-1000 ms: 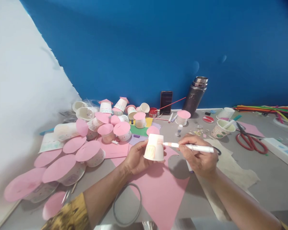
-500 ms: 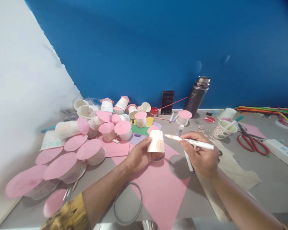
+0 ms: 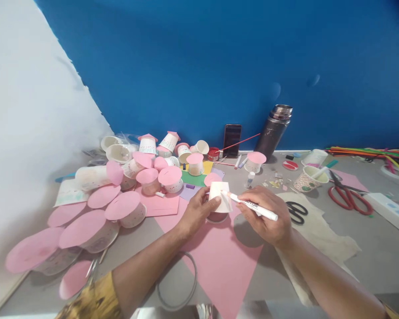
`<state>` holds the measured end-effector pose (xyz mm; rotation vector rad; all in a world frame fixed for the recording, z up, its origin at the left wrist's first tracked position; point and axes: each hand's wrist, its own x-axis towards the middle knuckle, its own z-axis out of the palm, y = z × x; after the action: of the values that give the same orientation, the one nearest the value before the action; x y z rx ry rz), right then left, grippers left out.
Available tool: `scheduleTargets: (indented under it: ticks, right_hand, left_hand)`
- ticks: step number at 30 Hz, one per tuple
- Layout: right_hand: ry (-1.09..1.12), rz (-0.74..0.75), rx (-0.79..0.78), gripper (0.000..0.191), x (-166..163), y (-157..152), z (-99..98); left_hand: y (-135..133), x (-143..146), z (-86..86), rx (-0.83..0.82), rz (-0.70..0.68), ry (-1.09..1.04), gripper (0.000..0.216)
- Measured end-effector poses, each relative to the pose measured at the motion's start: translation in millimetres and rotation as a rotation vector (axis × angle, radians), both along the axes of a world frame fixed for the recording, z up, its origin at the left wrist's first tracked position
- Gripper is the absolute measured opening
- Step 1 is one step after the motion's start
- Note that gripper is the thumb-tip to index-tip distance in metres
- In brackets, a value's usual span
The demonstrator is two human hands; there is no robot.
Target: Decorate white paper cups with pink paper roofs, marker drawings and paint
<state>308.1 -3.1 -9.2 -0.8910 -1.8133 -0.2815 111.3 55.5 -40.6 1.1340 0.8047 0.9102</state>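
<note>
In the head view, the left hand [image 3: 197, 210] is closed around a small white paper cup [image 3: 218, 195]. It holds the cup upside down, with the thumb on the near side and the fingers behind it. The cup is just in front of both hands, low over a pink paper sheet [image 3: 219, 261] that lies on the grey surface [image 3: 369, 248]. I cannot tell if the cup touches the sheet.

The right hand [image 3: 267, 219] grips a white marker [image 3: 252, 206] between the thumb and the first fingers. The marker's pale tip points to the left and touches the side of the cup.

To the left of the left hand lies a pile of paper cups with pink round lids [image 3: 146, 177]. To the right of the right hand there are black scissors [image 3: 295, 212] on a beige cloth [image 3: 329, 239], and further right red scissors [image 3: 347, 195] and a patterned cup [image 3: 307, 179]. Well beyond the hands, a dark metal flask [image 3: 273, 130] and a phone [image 3: 232, 139] stand against the blue wall. Under the left forearm lies a grey ring [image 3: 195, 274].
</note>
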Motion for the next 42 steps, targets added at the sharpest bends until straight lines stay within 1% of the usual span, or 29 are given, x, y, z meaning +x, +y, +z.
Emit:
scheduleTargets:
  ticks: [6,11,17,22,25,29,32,36,42]
  right_hand:
    - [-0.012,-0.012,-0.014,0.014,0.9,0.0,0.0]
    - [-0.021,-0.020,-0.019,0.014,0.8,0.5,0.8]
    - [-0.030,-0.020,-0.027,0.014,0.6,1.5,0.2]
    - [-0.042,-0.001,-0.069,0.008,0.6,0.1,-0.1]
    - [-0.040,0.006,-0.056,0.009,1.2,-0.6,-0.7]
    - [-0.024,-0.023,-0.029,0.012,1.9,-0.6,-0.4]
    - [-0.019,-0.041,-0.021,0.011,1.7,0.0,0.6]
    - [-0.028,-0.048,-0.030,0.009,1.6,0.8,0.9]
    - [-0.025,-0.118,-0.050,0.005,3.5,0.8,0.1]
  left_hand:
    - [-1.8,0.9,1.4,0.042,-0.007,0.080,0.048]
    - [-2.8,1.4,3.3,0.046,-0.010,0.088,0.048]
    - [-2.4,2.3,1.2,0.029,0.007,0.070,0.047]
    - [-2.5,1.4,1.2,0.045,-0.005,0.135,0.053]
    - [-1.8,1.8,1.3,0.053,-0.013,0.153,0.056]
    - [-1.0,2.6,-0.1,0.052,-0.028,0.138,0.060]
    - [-0.9,2.3,-1.3,0.056,-0.035,0.134,0.058]
    - [-0.5,1.7,-2.1,0.064,-0.039,0.133,0.056]
    - [0.8,-0.4,-3.1,0.069,-0.050,0.075,0.054]
